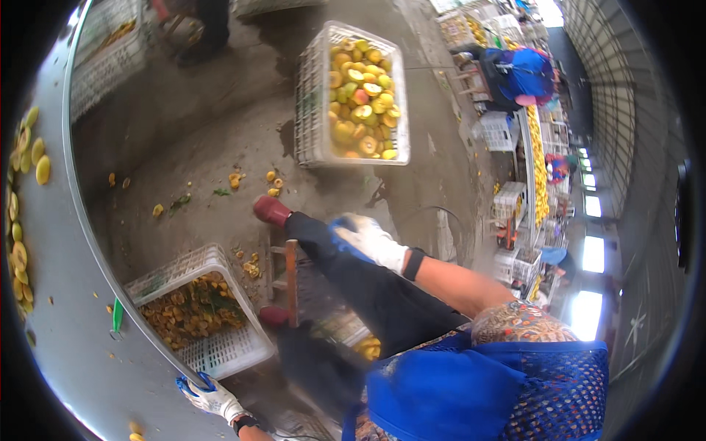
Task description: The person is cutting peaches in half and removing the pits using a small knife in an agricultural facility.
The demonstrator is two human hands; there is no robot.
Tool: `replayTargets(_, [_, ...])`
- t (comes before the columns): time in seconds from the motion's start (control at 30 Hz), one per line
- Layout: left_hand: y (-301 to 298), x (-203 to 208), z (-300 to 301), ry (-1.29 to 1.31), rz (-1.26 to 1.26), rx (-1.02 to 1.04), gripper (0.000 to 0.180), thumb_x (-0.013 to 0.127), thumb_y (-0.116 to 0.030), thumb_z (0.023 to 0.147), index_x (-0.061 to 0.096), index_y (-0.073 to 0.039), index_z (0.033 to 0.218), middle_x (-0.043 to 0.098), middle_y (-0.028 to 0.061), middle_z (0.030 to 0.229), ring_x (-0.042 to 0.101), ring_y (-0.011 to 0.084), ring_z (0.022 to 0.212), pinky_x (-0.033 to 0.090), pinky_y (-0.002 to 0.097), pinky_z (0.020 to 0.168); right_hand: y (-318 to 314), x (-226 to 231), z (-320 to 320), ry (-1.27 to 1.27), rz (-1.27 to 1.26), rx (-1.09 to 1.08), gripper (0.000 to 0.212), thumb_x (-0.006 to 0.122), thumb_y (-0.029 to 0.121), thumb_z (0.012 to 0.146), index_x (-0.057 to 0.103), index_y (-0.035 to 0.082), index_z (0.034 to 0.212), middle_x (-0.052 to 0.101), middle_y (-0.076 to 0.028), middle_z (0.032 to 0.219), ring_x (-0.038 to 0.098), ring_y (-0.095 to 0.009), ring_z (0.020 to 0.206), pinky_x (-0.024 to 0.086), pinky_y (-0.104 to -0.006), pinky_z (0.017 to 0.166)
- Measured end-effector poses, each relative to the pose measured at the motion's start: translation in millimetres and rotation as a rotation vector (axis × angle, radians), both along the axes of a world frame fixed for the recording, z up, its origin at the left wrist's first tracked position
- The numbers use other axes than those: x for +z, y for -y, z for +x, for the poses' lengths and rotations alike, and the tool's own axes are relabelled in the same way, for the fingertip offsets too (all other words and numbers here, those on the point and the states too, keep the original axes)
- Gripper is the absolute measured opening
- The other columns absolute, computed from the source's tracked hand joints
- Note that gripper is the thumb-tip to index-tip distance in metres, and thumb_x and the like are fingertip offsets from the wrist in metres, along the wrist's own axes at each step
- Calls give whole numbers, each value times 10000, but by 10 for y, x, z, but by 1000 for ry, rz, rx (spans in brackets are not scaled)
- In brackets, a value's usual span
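My left hand (211,398), in a white glove with blue-coated fingers, is closed at the rim of the grey metal table (81,250). My right hand (371,239), gloved alike and slightly blurred, lies with its fingers stretched over my dark-trousered leg (368,294) near the knee; I see nothing in it. A small green-handled tool (118,316) lies on the table near its rim. Halved yellow fruit (20,256), like peaches, lie along the table's far left side. Below the rim, a white crate (235,345) holds brownish fruit scraps.
A white crate (312,110) heaped with halved yellow fruit stands on the wet floor (220,147). Fruit scraps (235,180) lie scattered there. Beside my feet is a wooden stool (292,283). A person in blue (531,73) works at the right, by a long fruit-covered table (539,169).
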State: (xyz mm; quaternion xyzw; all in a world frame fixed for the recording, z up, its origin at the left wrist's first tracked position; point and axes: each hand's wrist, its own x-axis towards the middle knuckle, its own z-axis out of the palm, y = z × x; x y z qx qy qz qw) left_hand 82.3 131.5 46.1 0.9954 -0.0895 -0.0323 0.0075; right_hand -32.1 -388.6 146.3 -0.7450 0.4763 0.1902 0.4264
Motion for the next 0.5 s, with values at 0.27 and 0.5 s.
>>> replayTargets(0.27, [203, 193, 17, -50, 138, 129, 550, 700, -301, 866, 509, -35, 1307, 535, 163, 1322, 511, 364, 1210, 424, 480, 1006, 931, -243, -922, -225, -136, 92, 475, 554, 406, 900, 613, -22, 1097, 643, -276, 1061, 609, -411, 1019, 476, -450, 873])
replayTargets(0.5, [2274, 839, -373, -92, -410, 366, 572, 676, -230, 901, 454, 11, 1370, 444, 191, 1427, 466, 296, 1280, 375, 416, 1087, 2496, -1055, -1999, -376, -258, -263, 547, 550, 453, 898, 599, -54, 1097, 630, -291, 1087, 594, -429, 1047, 465, -451, 908])
